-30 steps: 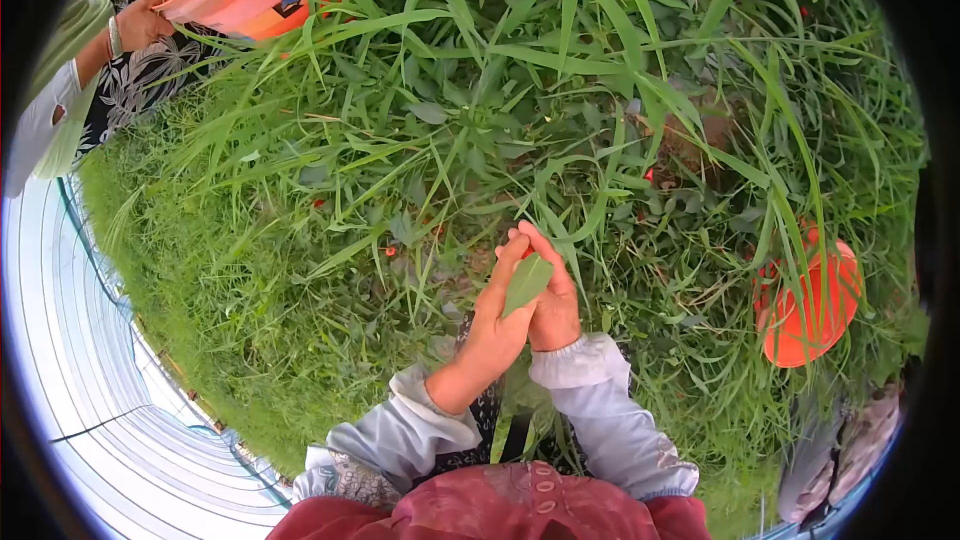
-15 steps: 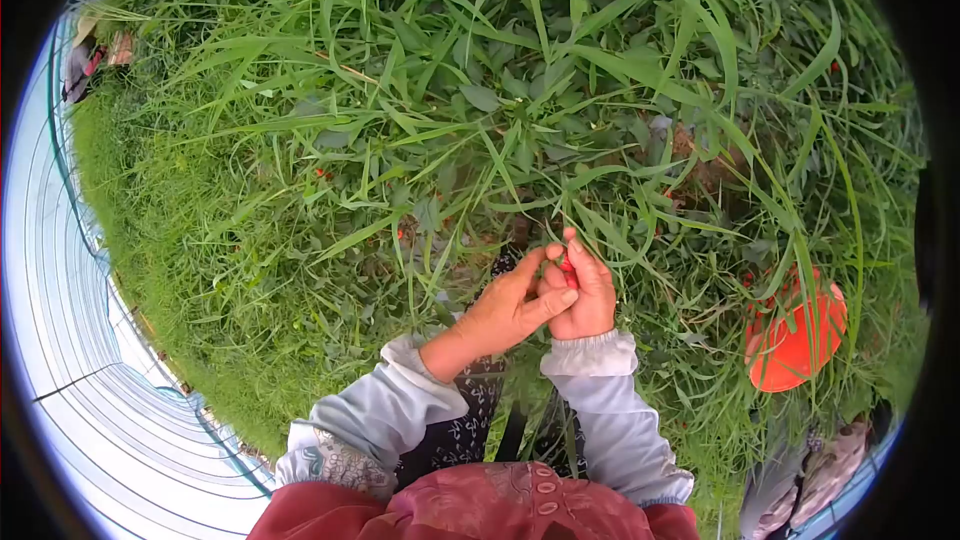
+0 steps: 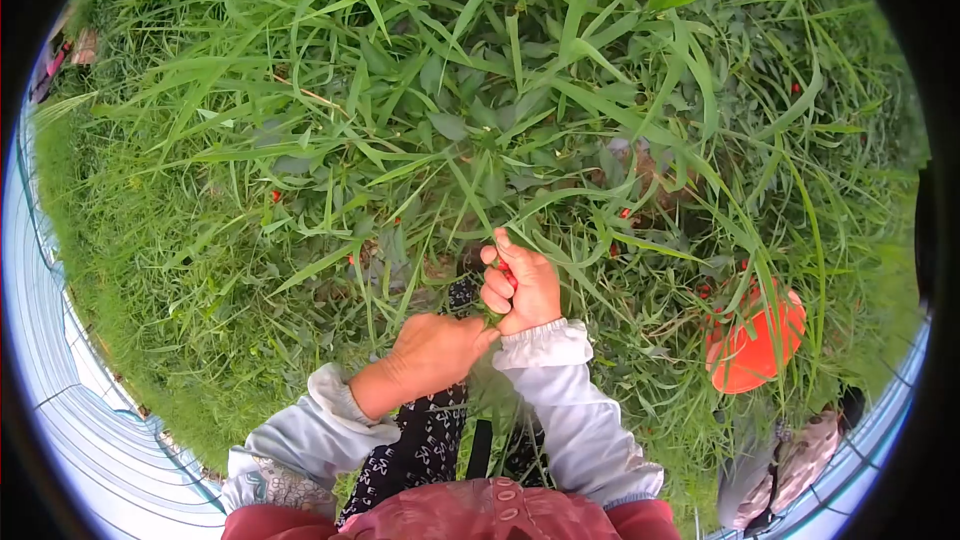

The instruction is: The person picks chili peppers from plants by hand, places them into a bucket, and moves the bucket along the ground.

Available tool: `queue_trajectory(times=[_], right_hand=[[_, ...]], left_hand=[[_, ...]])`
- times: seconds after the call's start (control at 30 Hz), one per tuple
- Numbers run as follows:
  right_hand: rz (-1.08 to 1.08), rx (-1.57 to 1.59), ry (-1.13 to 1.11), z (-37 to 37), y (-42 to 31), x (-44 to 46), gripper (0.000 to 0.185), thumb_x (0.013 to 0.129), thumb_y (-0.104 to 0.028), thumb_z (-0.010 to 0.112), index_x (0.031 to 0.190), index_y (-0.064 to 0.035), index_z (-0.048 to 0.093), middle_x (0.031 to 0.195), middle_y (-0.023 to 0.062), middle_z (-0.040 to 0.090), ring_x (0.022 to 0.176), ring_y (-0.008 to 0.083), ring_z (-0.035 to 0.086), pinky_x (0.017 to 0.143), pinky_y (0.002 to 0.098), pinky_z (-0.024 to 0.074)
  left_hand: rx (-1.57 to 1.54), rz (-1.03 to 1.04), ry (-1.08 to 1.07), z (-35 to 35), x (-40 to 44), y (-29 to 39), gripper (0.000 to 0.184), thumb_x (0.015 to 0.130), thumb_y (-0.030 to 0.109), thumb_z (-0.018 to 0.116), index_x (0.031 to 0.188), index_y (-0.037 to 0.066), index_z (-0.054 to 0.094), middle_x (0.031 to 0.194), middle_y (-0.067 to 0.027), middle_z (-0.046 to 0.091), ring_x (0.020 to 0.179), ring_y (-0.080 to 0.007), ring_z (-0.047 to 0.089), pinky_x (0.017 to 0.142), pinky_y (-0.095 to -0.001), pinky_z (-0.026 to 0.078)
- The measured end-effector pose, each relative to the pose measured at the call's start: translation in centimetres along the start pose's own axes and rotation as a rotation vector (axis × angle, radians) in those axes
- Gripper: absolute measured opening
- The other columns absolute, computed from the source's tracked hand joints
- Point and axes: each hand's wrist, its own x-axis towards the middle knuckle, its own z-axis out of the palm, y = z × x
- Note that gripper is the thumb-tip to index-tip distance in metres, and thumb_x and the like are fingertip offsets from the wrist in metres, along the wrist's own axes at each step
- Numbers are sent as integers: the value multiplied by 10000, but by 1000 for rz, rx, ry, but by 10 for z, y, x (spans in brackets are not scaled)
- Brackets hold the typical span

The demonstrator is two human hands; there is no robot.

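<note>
- Your right hand (image 3: 528, 290) is closed around a few small red fruits (image 3: 509, 276), its fingers curled over them and the thumb side turned up and away from you.
- The fruits sit inside that curl, in front of your body; they look bright red, glossy and smooth, and show only in part between your fingers, so you cannot count them or see their full shape.
- Your left hand (image 3: 432, 352) lies lower, back upward, fingertips beside the heel of the right; its fingers are partly hidden, so whether they grip anything cannot be told.
- A scrap of green leaf (image 3: 491, 318) shows between your two hands, just below the red.
- More red spots of fruit dot the plants (image 3: 455, 126) ahead of you, well apart from your hands.
- Off to your right, an orange container (image 3: 757, 345) sits tilted in the grass, with long blades crossing in front of it.
</note>
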Motion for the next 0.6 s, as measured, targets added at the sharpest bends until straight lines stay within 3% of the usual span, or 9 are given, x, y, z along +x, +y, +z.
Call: queue_trajectory(times=[0.1, 0.13, 0.2, 0.3, 0.4, 0.47, 0.53, 0.6], right_hand=[[-175, 165, 51, -25, -9, 23, 158, 831, -132, 577, 970, -77, 526, 765, 56, 543, 425, 58, 339, 341, 201, 245], [-262, 232, 65, -24, -23, 29, 152, 833, -128, 575, 967, -76, 528, 763, 55, 544, 428, 59, 343, 343, 200, 246], [-416, 5, 130, -4, -53, 19, 149, 845, -110, 559, 981, -54, 536, 748, 39, 542, 439, 51, 360, 357, 195, 253], [-572, -375, -5, 42, -78, 19, 139, 846, -95, 548, 970, -41, 579, 740, 43, 585, 455, 55, 398, 372, 195, 283], [-901, -871, -70, 86, -85, 61, 183, 824, -133, 562, 959, -21, 615, 726, 75, 622, 528, 126, 532, 467, 229, 409], [-903, -1466, -71, 112, -83, 93, 299, 782, -191, 589, 1029, -22, 589, 840, 158, 629, 712, 259, 608, 633, 314, 483], [-797, -1940, -71, 118, -56, 134, 384, 738, -226, 599, 1068, -32, 568, 970, 205, 598, 903, 335, 574, 770, 377, 470], [-363, -2028, -245, 108, -25, 159, 536, 724, -217, 590, 1193, 0, 445, 947, 202, 607, 915, 323, 579, 796, 396, 454]], left_hand=[[-116, 194, -181, -3, -26, 4, 339, 883, 329, 450, 660, 75, 476, 527, -132, 501, 500, -340, 517, 464, -428, 400], [-100, 133, -310, 1, -40, 8, 348, 895, 363, 400, 721, 79, 504, 564, -157, 511, 571, -356, 545, 515, -451, 427], [96, -204, -342, -3, -46, -1, 371, 869, 413, 427, 777, 77, 556, 653, -143, 556, 649, -317, 569, 623, -446, 434], [504, -81, 33, 3, -51, -59, 428, 845, 449, 445, 805, 58, 613, 708, -113, 568, 728, -264, 557, 705, -402, 404], [759, -169, -22, -19, -34, -57, 479, 824, 464, 452, 834, 28, 652, 862, -126, 568, 894, -250, 512, 819, -402, 341], [687, -212, -70, -21, -33, -61, 450, 814, 436, 481, 782, 23, 657, 860, -142, 556, 902, -268, 508, 814, -401, 354], [680, -189, -77, -20, -33, -67, 442, 811, 423, 492, 823, 10, 647, 859, -138, 560, 880, -269, 520, 803, -394, 367], [641, -198, -109, -28, -33, -63, 435, 810, 406, 501, 874, -4, 631, 863, -134, 565, 849, -265, 535, 788, -385, 386]])
